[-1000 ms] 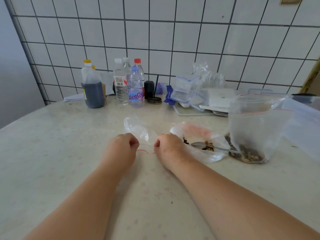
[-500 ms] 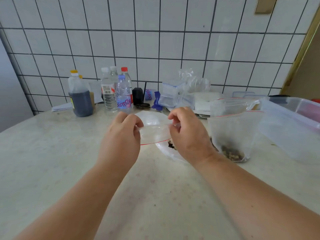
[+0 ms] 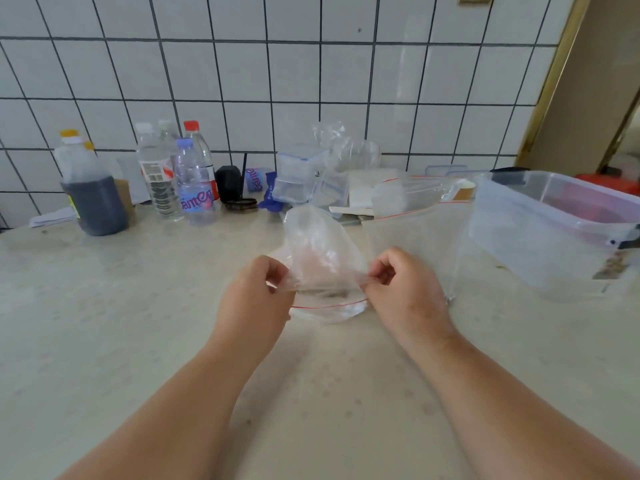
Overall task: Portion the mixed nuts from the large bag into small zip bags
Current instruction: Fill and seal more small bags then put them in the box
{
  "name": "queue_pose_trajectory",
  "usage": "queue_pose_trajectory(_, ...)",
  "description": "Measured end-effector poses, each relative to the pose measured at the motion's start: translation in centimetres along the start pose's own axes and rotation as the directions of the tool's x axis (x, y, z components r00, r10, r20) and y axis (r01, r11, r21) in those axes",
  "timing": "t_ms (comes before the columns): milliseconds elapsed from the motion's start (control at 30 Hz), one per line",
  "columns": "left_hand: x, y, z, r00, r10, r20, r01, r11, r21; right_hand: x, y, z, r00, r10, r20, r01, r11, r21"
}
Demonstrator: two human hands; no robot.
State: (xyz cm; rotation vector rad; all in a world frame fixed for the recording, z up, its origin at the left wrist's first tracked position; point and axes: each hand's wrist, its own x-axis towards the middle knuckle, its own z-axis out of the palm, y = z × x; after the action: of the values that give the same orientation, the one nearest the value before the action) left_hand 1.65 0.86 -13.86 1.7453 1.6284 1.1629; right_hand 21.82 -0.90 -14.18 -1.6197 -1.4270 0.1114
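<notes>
the left hand (image 3: 254, 299) pinches the left edge of a small zip bag (image 3: 323, 268) between thumb and fingers, and the right hand (image 3: 403, 292) pinches its right edge the same way, so the clear bag is stretched between them above the middle of the tabletop (image 3: 138, 306), its body ballooning upward and its red zip line sagging below the hands (the bag looks empty, though the film is blurred). just beyond the right hand stands the large bag (image 3: 415, 244), upright with a red zip line along its top; its contents are hidden behind the hand. toward the right edge of the tabletop sits a clear plastic storage bin (image 3: 547, 237). along the far edge, against the tiled wall (image 3: 311, 71), a jug of dark liquid (image 3: 91, 199) stands at the left, then a cluster of water bottles (image 3: 180, 178), then stacked clear lidded containers (image 3: 298, 178) and crumpled plastic near the middle.
</notes>
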Motion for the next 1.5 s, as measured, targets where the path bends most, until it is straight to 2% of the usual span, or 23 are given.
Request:
queue_pose_trajectory(67,0.3,-0.9,0.0,1.0,0.002,-0.009,-0.002,0.999,0.051,0.1,0.7,0.1,0.999,0.033,0.0,-0.033,0.999,-0.003)
queue_pose_trajectory(167,0.9,-1.6,-0.2,0.999,-0.011,-0.042,0.012,1.0,0.019,0.1,1.0,0.0,0.998,0.062,0.021,-0.061,0.997,-0.052)
queue_pose_trajectory(233,1.0,-1.6,-0.3,1.0,-0.009,-0.02,0.007,0.996,-0.092,0.2,0.9,0.1,0.998,0.049,0.048,-0.046,0.997,-0.065)
queue_pose_trajectory(300,1.1,-1.6,-0.2,0.997,-0.013,0.072,0.031,0.968,-0.251,0.1,0.9,0.1,0.997,0.028,0.071,-0.024,0.998,-0.056)
queue_pose_trajectory(367,1.0,-1.3,-0.2,0.981,-0.038,0.192,0.12,0.89,-0.439,0.1,0.9,0.0,0.996,0.039,0.082,-0.036,0.999,-0.037)
queue_pose_trajectory(433,1.0,-0.9,-0.3,0.952,-0.046,0.304,0.237,0.739,-0.63,0.2,1.0,-0.2,0.994,0.075,0.082,-0.076,0.997,0.0)
queue_pose_trajectory(533,0.7,-0.6,-0.6,0.891,-0.002,0.454,0.388,0.522,-0.759,0.3,0.8,-0.5,0.982,0.16,0.105,-0.175,0.973,0.151)
queue_pose_trajectory(633,0.6,-0.4,-0.7,0.833,0.015,0.553,0.502,0.4,-0.767,0.3,0.1,-0.9,0.93,0.264,0.254,-0.35,0.845,0.405)
queue_pose_trajectory(733,0.7,-0.4,-0.9,0.78,-0.002,0.626,0.596,0.307,-0.742,0.4,-0.2,-1.6,0.835,0.238,0.497,-0.537,0.552,0.638)
queue_pose_trajectory(800,0.9,-0.3,-1.0,0.755,0.01,0.655,0.63,0.267,-0.73,0.6,-0.1,-2.1,0.758,0.154,0.634,-0.64,0.363,0.677)
queue_pose_trajectory(833,0.9,-0.4,-1.1,0.746,0.021,0.665,0.642,0.239,-0.728,0.7,0.0,-2.2,0.727,0.11,0.677,-0.673,0.307,0.673)
queue_pose_trajectory(933,1.0,-0.5,-1.2,0.722,0.034,0.691,0.676,0.177,-0.715,0.7,0.3,-2.6,0.661,0.01,0.751,-0.737,0.203,0.645)
queue_pose_trajectory(1033,0.9,-0.5,-1.2,0.704,0.044,0.708,0.698,0.136,-0.703,0.6,0.2,-2.6,0.632,-0.053,0.773,-0.76,0.157,0.631)
queue_pose_trajectory(1067,0.8,-0.5,-1.2,0.71,0.059,0.702,0.689,0.144,-0.71,0.5,0.2,-2.6,0.637,-0.061,0.768,-0.75,0.18,0.636)
queue_pose_trajectory(1133,0.7,-0.4,-1.2,0.745,0.085,0.661,0.628,0.243,-0.739,0.4,0.1,-2.2,0.691,-0.053,0.72,-0.667,0.335,0.665)
queue_pose_trajectory(1200,0.5,-0.4,-1.0,0.789,0.084,0.608,0.521,0.433,-0.736,0.1,-0.2,-1.8,0.769,-0.019,0.639,-0.534,0.531,0.658)
queue_pose_trajectory(1267,0.2,-0.3,-0.4,0.859,0.003,0.512,0.404,0.612,-0.68,-0.2,-0.3,-1.4,0.835,0.0,0.55,-0.408,0.669,0.621)
queue_pose_trajectory(1333,0.0,-0.4,0.3,0.922,-0.109,0.372,0.331,0.723,-0.607,-0.4,-0.2,-1.0,0.86,0.006,0.51,-0.371,0.694,0.617)
queue_pose_trajectory(1400,-0.1,-0.4,0.6,0.956,-0.144,0.254,0.264,0.801,-0.537,-0.4,0.0,-0.8,0.844,-0.002,0.536,-0.411,0.64,0.649)
queue_pose_trajectory(1467,-0.1,-0.4,0.6,0.966,-0.169,0.193,0.248,0.811,-0.53,-0.3,0.1,-0.7,0.815,-0.019,0.579,-0.452,0.605,0.655)
queue_pose_trajectory(1500,-0.1,-0.4,0.5,0.966,-0.182,0.185,0.255,0.798,-0.545,-0.3,0.1,-0.6,0.807,-0.024,0.59,-0.447,0.628,0.637)
